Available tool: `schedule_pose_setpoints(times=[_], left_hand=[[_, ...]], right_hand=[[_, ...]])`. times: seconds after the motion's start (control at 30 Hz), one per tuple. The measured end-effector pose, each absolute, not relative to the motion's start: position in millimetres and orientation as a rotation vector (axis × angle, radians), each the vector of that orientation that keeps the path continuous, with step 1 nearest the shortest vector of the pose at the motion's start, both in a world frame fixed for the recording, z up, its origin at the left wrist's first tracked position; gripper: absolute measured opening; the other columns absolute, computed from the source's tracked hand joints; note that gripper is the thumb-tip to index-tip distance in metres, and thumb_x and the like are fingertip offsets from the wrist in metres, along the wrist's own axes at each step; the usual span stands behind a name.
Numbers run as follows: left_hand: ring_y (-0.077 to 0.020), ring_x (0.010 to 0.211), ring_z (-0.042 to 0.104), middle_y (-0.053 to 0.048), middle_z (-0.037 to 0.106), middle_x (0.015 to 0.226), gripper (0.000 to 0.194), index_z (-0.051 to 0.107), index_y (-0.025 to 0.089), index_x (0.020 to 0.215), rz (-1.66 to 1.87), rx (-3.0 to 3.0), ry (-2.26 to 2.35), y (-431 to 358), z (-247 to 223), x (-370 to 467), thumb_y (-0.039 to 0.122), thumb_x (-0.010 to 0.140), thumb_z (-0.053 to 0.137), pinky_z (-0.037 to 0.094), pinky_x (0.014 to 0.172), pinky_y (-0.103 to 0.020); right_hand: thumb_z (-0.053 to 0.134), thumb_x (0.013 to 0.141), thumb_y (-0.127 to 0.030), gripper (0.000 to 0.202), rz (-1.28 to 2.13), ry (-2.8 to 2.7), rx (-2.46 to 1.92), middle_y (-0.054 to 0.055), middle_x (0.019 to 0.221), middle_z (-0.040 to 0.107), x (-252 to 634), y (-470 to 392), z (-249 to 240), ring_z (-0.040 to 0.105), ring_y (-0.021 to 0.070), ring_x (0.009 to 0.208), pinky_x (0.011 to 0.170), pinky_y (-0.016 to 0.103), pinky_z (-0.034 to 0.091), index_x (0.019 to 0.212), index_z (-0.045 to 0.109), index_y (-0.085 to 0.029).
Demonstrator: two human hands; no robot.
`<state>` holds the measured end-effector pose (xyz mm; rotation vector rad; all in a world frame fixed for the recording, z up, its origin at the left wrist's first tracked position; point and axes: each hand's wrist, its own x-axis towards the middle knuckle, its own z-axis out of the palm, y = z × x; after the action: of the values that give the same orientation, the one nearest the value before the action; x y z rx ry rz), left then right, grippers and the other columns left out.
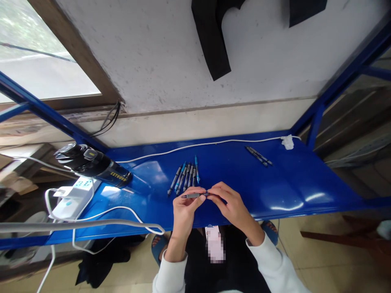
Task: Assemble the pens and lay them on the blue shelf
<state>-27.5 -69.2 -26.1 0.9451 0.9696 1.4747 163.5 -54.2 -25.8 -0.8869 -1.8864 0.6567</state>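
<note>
Above the front edge of a blue table (250,199), my left hand (187,206) is closed around a pen (193,195) with a grey grip section. The pen lies roughly level, pointing from left to right. My right hand (227,203) pinches the pen's other end, its fingertips hiding that end. Just beyond my left hand lies a loose group of several pens (183,177), some with black clips and some with blue ones. Farther right on the table rest more black pens (258,156), side by side and slanted.
A black bottle (97,165) stands at the left beside a white power strip (70,199). White cables (122,208) loop over the left front edge. Another white cable (195,145) runs along the back to a crumpled white piece (287,142). Blue frame posts (316,122) rise at the sides.
</note>
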Motion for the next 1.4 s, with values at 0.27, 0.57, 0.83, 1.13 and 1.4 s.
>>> schedule_pose_setpoints(times=[0.27, 0.57, 0.83, 1.13, 1.4], left_hand=[[-0.0244, 0.109, 0.076, -0.009, 0.082, 0.107, 0.012, 0.092, 0.024, 0.095, 1.431, 0.964, 0.959, -69.9, -26.4, -28.4, 0.024, 0.084, 0.098, 0.062, 0.098, -0.035], [-0.0260, 0.110, 0.076, -0.011, 0.083, 0.110, 0.015, 0.091, 0.022, 0.101, 1.439, 0.999, 0.971, -71.4, -25.7, -28.9, 0.032, 0.091, 0.092, 0.061, 0.098, -0.035], [-0.0272, 0.115, 0.075, -0.012, 0.081, 0.117, 0.020, 0.089, 0.019, 0.107, 1.391, 1.025, 1.014, -73.4, -25.3, -29.1, 0.036, 0.099, 0.084, 0.059, 0.102, -0.035], [-0.0267, 0.114, 0.074, -0.011, 0.080, 0.116, 0.021, 0.089, 0.021, 0.107, 1.372, 1.045, 1.022, -72.8, -21.4, -28.0, 0.040, 0.099, 0.085, 0.059, 0.102, -0.034], [-0.0263, 0.112, 0.074, -0.011, 0.078, 0.116, 0.022, 0.088, 0.020, 0.108, 1.359, 1.059, 1.027, -72.8, -20.2, -28.1, 0.040, 0.100, 0.083, 0.059, 0.101, -0.034]], right_hand=[[0.065, 0.113, -0.028, 0.017, 0.750, -1.886, -0.943, 0.006, 0.112, 0.072, 162.0, -57.8, -20.2, 0.073, 0.0212, 0.095, 0.082, 0.033, 0.061, 0.130, 0.069, -0.029], [0.060, 0.115, -0.027, 0.010, 0.748, -1.870, -0.922, 0.006, 0.104, 0.072, 161.7, -57.0, -21.1, 0.072, 0.0217, 0.092, 0.082, 0.034, 0.060, 0.118, 0.069, -0.027], [0.063, 0.114, -0.037, 0.011, 0.853, -1.866, -1.053, 0.002, 0.095, 0.071, 162.5, -59.3, -21.9, 0.070, 0.0181, 0.077, 0.071, 0.029, 0.055, 0.116, 0.063, -0.026], [0.058, 0.116, -0.038, 0.014, 0.880, -1.891, -1.054, 0.001, 0.090, 0.069, 162.4, -56.7, -21.2, 0.068, 0.0180, 0.077, 0.073, 0.029, 0.056, 0.108, 0.061, -0.027], [0.056, 0.117, -0.041, 0.018, 0.907, -1.901, -1.070, 0.000, 0.087, 0.069, 162.4, -56.3, -18.5, 0.067, 0.0182, 0.074, 0.070, 0.030, 0.054, 0.107, 0.062, -0.027]])
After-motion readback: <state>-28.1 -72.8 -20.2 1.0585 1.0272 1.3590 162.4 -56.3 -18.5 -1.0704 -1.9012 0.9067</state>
